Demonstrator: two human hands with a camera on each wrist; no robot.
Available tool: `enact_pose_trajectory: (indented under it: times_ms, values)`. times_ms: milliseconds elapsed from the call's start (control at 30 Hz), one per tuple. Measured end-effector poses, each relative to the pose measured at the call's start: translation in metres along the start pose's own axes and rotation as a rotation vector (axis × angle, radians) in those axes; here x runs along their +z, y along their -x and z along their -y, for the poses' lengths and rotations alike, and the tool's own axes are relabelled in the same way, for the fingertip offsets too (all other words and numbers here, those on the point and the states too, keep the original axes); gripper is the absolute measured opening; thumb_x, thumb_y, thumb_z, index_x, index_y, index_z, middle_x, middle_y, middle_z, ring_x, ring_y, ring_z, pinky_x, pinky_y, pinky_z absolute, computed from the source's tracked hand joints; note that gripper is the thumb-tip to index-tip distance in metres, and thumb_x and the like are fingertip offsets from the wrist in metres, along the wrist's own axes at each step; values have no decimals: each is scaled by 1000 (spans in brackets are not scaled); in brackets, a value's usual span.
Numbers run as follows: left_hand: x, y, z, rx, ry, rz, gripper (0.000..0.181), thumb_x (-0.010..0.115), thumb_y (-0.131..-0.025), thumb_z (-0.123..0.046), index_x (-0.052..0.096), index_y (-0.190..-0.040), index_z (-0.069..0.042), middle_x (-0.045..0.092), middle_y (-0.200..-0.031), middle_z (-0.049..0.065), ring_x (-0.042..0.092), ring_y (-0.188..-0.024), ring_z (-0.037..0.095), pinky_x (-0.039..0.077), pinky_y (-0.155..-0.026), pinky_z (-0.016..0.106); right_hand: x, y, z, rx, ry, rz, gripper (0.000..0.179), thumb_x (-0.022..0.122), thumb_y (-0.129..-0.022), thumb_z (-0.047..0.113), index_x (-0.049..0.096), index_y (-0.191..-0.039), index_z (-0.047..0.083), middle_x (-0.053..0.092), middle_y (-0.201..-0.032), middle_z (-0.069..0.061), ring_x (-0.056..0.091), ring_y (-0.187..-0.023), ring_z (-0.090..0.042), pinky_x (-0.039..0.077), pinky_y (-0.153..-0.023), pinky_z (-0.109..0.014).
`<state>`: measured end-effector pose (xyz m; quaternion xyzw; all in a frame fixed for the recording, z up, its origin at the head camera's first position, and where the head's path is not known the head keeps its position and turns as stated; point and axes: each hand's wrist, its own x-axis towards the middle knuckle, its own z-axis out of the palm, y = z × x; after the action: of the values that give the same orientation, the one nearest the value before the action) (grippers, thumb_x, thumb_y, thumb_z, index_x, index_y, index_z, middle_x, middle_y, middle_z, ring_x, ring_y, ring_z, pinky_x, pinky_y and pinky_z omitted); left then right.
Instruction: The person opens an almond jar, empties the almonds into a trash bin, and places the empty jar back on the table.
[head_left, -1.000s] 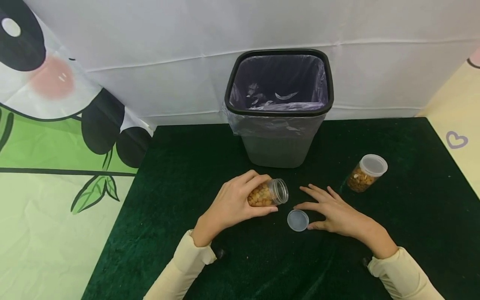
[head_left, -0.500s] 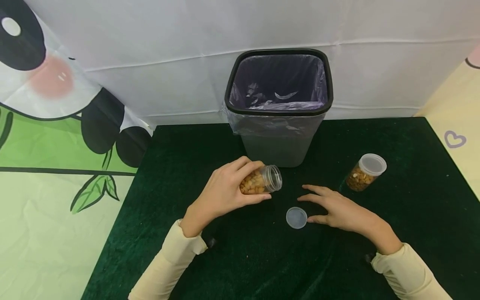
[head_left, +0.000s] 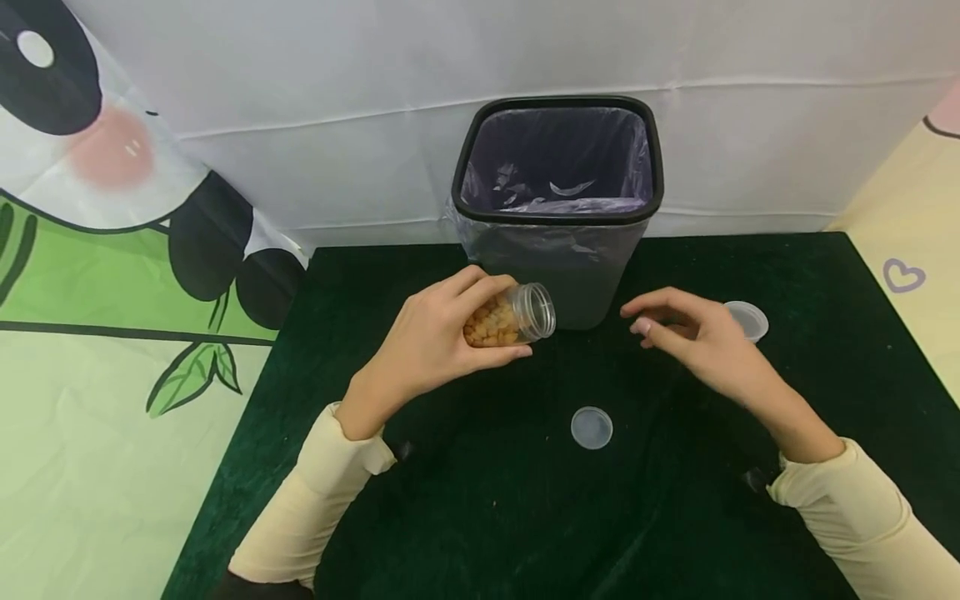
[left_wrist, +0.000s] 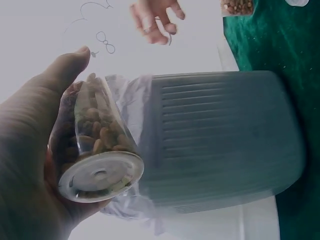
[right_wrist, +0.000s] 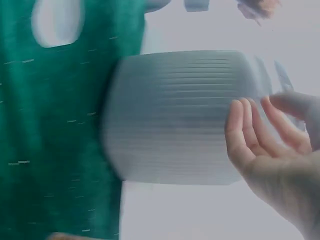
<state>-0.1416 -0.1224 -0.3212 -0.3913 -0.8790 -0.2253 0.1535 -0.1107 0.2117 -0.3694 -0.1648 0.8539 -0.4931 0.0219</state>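
Observation:
My left hand (head_left: pixel 423 346) grips a clear plastic jar (head_left: pixel 501 320) filled with tan, nut-like pieces. The jar is tilted on its side, its uncapped mouth facing right, just in front of the bin (head_left: pixel 558 283). From the left wrist view, the jar's round base (left_wrist: pixel 101 176) faces the camera, with the fingers and thumb wrapped about its sides. My right hand (head_left: pixel 701 337), loosely bent and holding nothing, hovers right of the bin's lower part. On the dark green cloth lies a round translucent lid (head_left: pixel 592 427). Behind my right hand shows the white lid of a second jar (head_left: pixel 747 319); its body is hidden there.
Standing at the table's back edge, the grey bin has a black rim (head_left: pixel 558 219) and a clear plastic liner (head_left: pixel 570 205). A white backdrop (head_left: pixel 360 125) rises behind it. Printed cartoon sheets (head_left: pixel 97 400) border the table on the left and right.
My left hand has carried the tilted jar up and left toward the bin. My right hand has left the side of the loose lid and risen toward the back right, now covering the second jar's body.

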Motion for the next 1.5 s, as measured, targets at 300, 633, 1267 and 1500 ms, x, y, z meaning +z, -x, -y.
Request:
enact_pose_trajectory:
  times_ms: [300, 633, 1267, 1500]
  values:
    - [-32, -19, -2, 0, 0, -4, 65, 77, -76, -58, 59, -128, -25, 59, -109, -5, 58, -85, 8, 55, -73, 27, -50, -33, 32, -9, -351, -82, 34, 60, -98, 17, 58, -128, 2, 63, -120, -9, 63, -99, -17, 57, -79, -21]
    - [-66, -43, 2, -46, -32, 35, 70, 78, -77, -56, 56, -134, -23, 61, -118, 1, 59, -92, 15, 55, -79, 34, -87, -74, 41, 258, -753, 15, 32, 67, -93, 16, 59, -122, 6, 59, -116, -5, 64, -97, -18, 59, -79, -28]
    - [-98, -92, 21, -146, -168, 91, 76, 67, -82, -64, 47, -145, -25, 57, -128, 3, 56, -101, 20, 50, -89, 40, -105, -131, 53, 594, -962, 25, 23, 66, -93, 10, 59, -115, 10, 57, -110, -5, 57, -98, -22, 58, -75, -36]
    - [-83, -105, 25, -151, -226, 83, 76, 64, -83, -66, 46, -146, -27, 56, -118, 5, 53, -91, 21, 49, -81, 39, -102, -128, 53, 611, -918, 6, 24, 69, -90, 10, 61, -113, 9, 54, -113, -4, 58, -97, -20, 59, -73, -34]
